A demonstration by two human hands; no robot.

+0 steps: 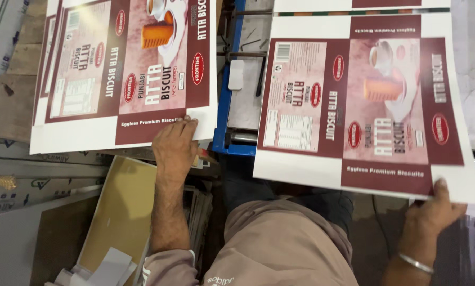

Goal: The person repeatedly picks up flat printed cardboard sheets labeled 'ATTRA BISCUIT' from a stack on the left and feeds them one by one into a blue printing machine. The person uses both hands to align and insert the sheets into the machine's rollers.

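Observation:
My left hand (174,144) grips the near edge of a stack of printed flat carton sheets (89,69), maroon, pink and white, lying at the upper left. My right hand (432,214), with a metal bangle on the wrist, holds the near right corner of another printed carton sheet (354,106) of the same design. That sheet lies on further sheets at the upper right. Both sheets show a picture of a biscuit and a cup.
A blue metal machine frame (224,95) with a grey plate (246,100) sits between the two stacks. Brown and yellow cardboard sheets (115,212) and paper scraps lie at the lower left. My knee in beige cloth (280,249) fills the bottom middle.

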